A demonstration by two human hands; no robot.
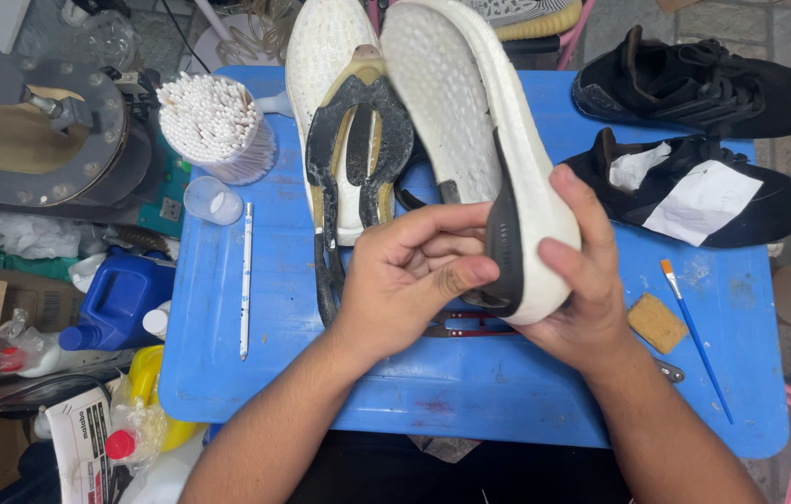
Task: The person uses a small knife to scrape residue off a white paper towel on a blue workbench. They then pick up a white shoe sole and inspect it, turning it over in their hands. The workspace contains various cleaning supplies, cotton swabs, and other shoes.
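I hold a white foam shoe sole [470, 121] bottom-up over a blue table [470, 392]. My right hand [574, 280] cups its heel end from the right, thumb on the white edge. My left hand [414, 271] pinches a black rubber strip [504, 245] that is partly peeled off the heel. A second white sole [335, 56] with a loose black rubber outsole [358, 140] lies flat just left of it.
Two black shoe uppers [703, 84] [694, 191] lie at the right, one stuffed with white paper. A cup of cotton swabs [213, 126], a small clear cup [211, 199] and a white stick [246, 280] are at the left. An orange-tipped brush [694, 327] and tan sponge [657, 322] are at the right. Bottles crowd the floor left.
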